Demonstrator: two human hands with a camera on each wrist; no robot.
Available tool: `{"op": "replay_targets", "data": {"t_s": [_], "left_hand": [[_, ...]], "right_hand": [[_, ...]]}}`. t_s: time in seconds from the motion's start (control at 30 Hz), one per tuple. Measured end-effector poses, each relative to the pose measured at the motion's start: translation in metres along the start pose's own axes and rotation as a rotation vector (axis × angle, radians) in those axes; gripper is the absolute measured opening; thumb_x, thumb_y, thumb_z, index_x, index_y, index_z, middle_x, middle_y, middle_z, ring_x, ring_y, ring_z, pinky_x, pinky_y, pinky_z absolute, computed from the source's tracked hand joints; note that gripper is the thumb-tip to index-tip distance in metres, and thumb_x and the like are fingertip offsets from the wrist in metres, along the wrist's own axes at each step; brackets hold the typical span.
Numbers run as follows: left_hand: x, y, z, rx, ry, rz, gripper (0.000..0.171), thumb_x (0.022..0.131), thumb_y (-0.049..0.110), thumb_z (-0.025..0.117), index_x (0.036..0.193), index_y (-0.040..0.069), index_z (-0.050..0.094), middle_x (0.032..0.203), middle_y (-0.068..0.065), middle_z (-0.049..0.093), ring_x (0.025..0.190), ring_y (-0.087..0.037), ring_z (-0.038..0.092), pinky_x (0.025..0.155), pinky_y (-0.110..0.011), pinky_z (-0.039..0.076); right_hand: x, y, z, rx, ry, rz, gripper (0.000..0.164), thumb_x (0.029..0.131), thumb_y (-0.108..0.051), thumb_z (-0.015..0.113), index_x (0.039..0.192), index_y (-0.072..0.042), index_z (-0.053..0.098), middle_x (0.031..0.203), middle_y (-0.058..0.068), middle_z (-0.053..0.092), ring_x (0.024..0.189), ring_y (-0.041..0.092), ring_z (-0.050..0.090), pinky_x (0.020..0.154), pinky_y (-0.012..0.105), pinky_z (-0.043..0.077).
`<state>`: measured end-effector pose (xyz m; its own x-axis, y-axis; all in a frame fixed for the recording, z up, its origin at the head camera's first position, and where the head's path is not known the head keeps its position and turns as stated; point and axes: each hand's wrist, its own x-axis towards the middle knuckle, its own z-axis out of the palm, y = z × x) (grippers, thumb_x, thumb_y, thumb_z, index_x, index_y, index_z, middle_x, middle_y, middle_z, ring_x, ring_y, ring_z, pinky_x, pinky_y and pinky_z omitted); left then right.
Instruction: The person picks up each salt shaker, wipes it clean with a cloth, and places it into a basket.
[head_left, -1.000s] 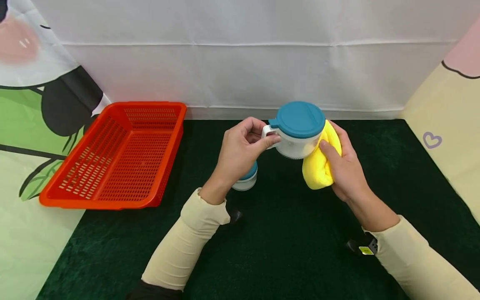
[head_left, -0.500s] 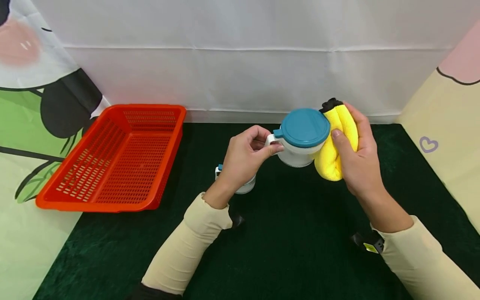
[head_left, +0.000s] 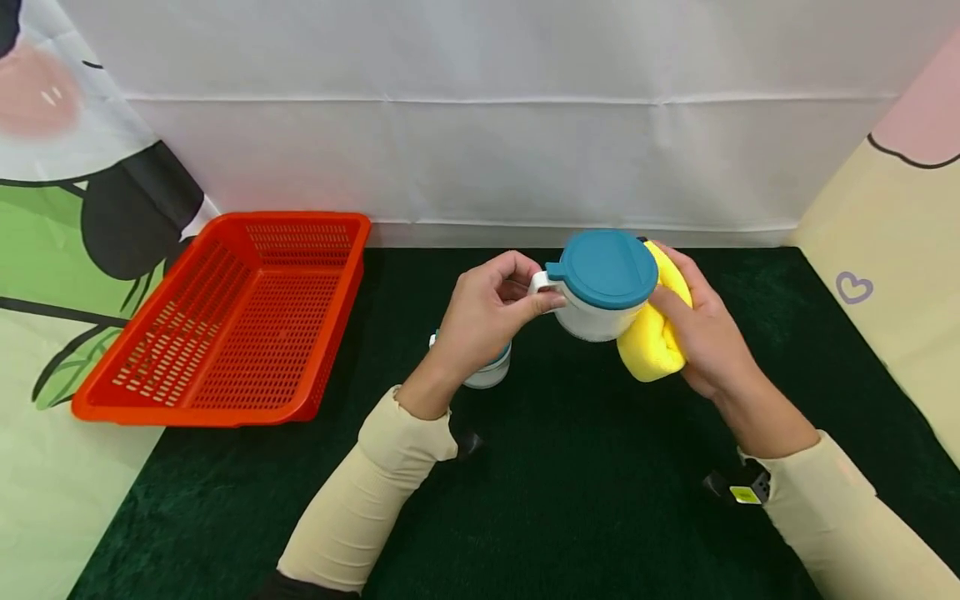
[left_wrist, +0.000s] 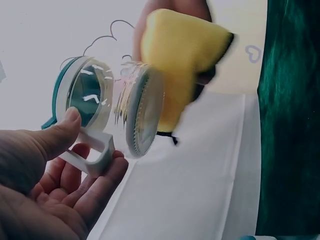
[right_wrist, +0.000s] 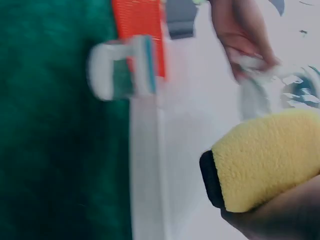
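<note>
My left hand [head_left: 483, 317] pinches the white handle [left_wrist: 97, 155] of a clear glass jar [head_left: 596, 321] with a blue lid [head_left: 609, 268], held above the table. A folded yellow cloth [head_left: 651, 342] with dark edging is gripped in my right hand [head_left: 712, 346], and it presses against the jar's right side. In the left wrist view the cloth covers part of the glass near the jar's base. A second blue-lidded jar [head_left: 489, 375] stands on the table, partly hidden behind my left hand and wrist. The right wrist view is blurred.
An orange-red perforated basket [head_left: 258, 333] stands at the left of the dark green tabletop [head_left: 570, 492]. A white sheet [head_left: 450, 158] rises along the back edge. Printed sheets hang at the left and right.
The cloth swung up and outward along the jar's side half a second ago, then came back down and inward. The jar has shifted slightly right and down, still held by its handle.
</note>
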<state>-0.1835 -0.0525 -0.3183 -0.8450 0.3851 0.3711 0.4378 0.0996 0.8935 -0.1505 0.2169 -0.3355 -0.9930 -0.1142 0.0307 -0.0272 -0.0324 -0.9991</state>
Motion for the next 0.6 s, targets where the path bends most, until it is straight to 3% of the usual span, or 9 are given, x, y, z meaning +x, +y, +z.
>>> {"op": "replay_targets", "data": {"t_s": [0.17,0.3,0.43,0.6], "left_hand": [[-0.001,-0.002,0.002,0.021,-0.058,-0.021,0.016,0.092,0.011,0.079,0.103,0.007,0.067,0.102,-0.002,0.069,0.084,-0.017,0.068,0.083,-0.032,0.059],[-0.002,0.000,0.003,0.040,-0.085,-0.037,0.015,0.094,0.013,0.078,0.104,0.008,0.067,0.106,-0.001,0.070,0.086,-0.015,0.070,0.084,-0.030,0.059],[-0.002,0.002,0.005,0.100,-0.093,-0.039,0.016,0.094,0.015,0.078,0.104,0.010,0.067,0.105,0.000,0.069,0.087,-0.013,0.070,0.082,-0.028,0.059],[-0.003,0.002,0.007,0.150,-0.088,-0.059,0.017,0.094,0.019,0.079,0.104,0.011,0.067,0.103,0.002,0.069,0.085,-0.012,0.068,0.079,-0.028,0.058]], "right_hand": [[0.010,-0.032,-0.025,-0.030,-0.142,0.056,0.049,0.110,-0.021,0.052,0.155,-0.033,0.036,0.119,0.014,0.044,0.081,0.023,0.065,0.064,0.035,0.060],[0.019,-0.057,-0.034,-0.259,-0.233,0.048,0.046,0.110,-0.023,0.051,0.153,-0.035,0.040,0.112,0.015,0.050,0.073,0.027,0.066,0.060,0.037,0.060],[0.017,-0.076,-0.026,-0.595,-0.245,-0.098,0.046,0.109,-0.024,0.054,0.153,-0.033,0.045,0.112,0.012,0.053,0.073,0.032,0.061,0.060,0.035,0.057],[0.004,-0.087,0.003,-0.995,-0.187,-0.345,0.054,0.102,-0.010,0.059,0.153,-0.027,0.050,0.134,0.014,0.052,0.097,0.031,0.052,0.075,0.045,0.049]]}}
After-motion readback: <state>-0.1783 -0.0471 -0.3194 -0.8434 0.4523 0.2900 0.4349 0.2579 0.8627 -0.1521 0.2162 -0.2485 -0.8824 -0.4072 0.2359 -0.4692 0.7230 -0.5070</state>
